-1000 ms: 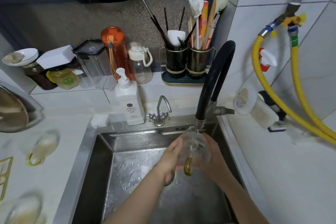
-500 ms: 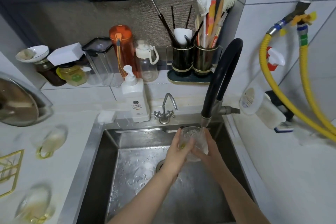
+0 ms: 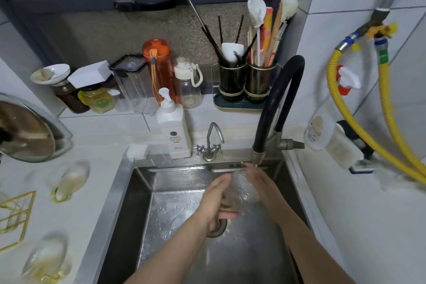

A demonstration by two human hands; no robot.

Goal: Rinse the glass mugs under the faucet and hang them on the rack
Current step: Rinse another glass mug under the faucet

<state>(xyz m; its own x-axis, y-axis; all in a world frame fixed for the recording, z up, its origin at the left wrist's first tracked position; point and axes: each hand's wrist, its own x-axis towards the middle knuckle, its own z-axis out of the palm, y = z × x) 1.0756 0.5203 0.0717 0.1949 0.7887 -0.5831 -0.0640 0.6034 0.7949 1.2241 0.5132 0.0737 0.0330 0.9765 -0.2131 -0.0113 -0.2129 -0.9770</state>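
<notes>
A clear glass mug (image 3: 242, 189) with a gold handle is held over the steel sink (image 3: 138, 191), just under the spout of the black faucet (image 3: 276, 104). My left hand (image 3: 216, 198) grips its left side and my right hand (image 3: 260, 182) cups its right side. Water runs onto the mug. Two more glass mugs with gold handles lie on the left counter, one at the middle (image 3: 69, 180) and one near the front (image 3: 46, 258). The gold wire rack (image 3: 16, 214) pokes in at the left edge.
A white soap pump bottle (image 3: 173, 129) and a small chrome tap (image 3: 211, 143) stand behind the sink. Jars, bottles and black utensil holders (image 3: 244, 83) line the sill. A pot lid (image 3: 25, 129) leans at the left. Yellow hoses (image 3: 359, 127) hang on the right wall.
Both hands have turned the mug under the running water and lowered it a little; my left hand now wraps lower around it. The view has shifted slightly.
</notes>
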